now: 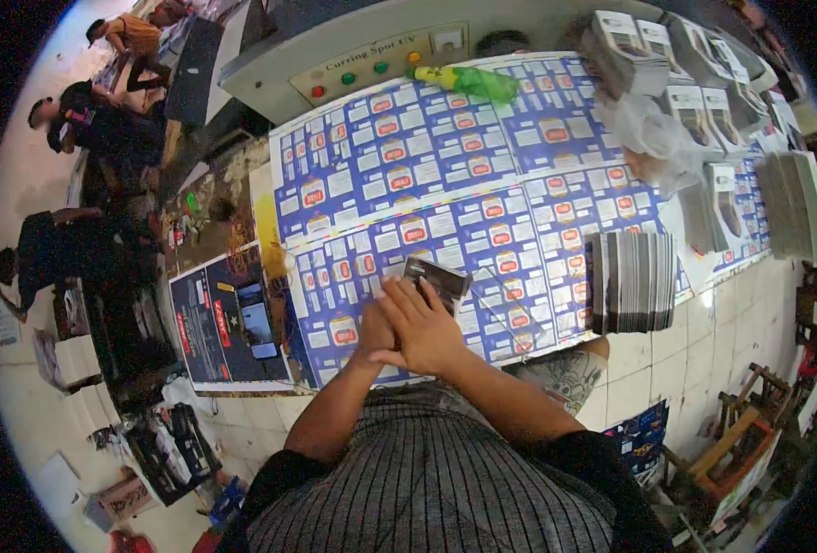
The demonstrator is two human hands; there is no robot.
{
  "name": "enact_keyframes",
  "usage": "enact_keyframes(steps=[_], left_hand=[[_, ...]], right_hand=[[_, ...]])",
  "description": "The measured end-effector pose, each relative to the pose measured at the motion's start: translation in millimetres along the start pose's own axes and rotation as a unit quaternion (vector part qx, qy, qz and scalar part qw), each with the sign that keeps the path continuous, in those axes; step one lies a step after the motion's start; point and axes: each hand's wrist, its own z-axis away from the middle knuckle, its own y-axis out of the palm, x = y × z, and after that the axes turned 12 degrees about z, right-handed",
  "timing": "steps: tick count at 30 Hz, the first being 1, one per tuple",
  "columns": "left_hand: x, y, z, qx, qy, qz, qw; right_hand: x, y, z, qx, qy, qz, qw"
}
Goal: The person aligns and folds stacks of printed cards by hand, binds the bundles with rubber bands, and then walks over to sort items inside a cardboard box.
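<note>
A small dark printed card or flat carton [439, 280] lies in front of my hands on the blue printed sheets [408, 226] that cover the table. My right hand [424, 330] rests across the top of my left, fingers stretched out flat, their tips at the card's near edge. Most of my left hand [377, 334] shows only at its back and wrist; its fingers are hidden under the right. Just right of the card is a thin clear plastic piece [512, 309]. A row of dark-edged cards [634, 281] stands packed together farther right.
Stacks of printed leaflets [630, 51] and a crumpled clear plastic bag [653, 138] occupy the far right. A green bottle [468, 83] lies near the machine's button panel [381, 66]. At left, a phone [256, 318] rests on a dark poster [207, 323]. Several people are beyond.
</note>
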Motion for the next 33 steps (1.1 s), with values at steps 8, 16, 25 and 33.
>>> enact_keyframes(steps=[8,16,25,33], left_hand=[[4.2,-5.1,1.7,0.006,0.009,0.023,1.000],[17.4,2.6,-8.7,-0.015,0.024,-0.002,1.000],[8.9,-12.0,-4.3,0.037,-0.010,-0.060,0.997],[13.9,-12.0,-4.8,-0.035,-0.034,0.029,0.998]], right_hand=[[-16.0,27.3,12.9,-0.035,-0.023,-0.086,0.995],[0.7,4.8,-6.7,-0.092,0.039,-0.076,0.992],[-34.9,-3.2,-41.1,0.020,0.040,0.161,0.986],[-44.7,18.3,-34.6,-0.014,0.067,0.047,0.997]])
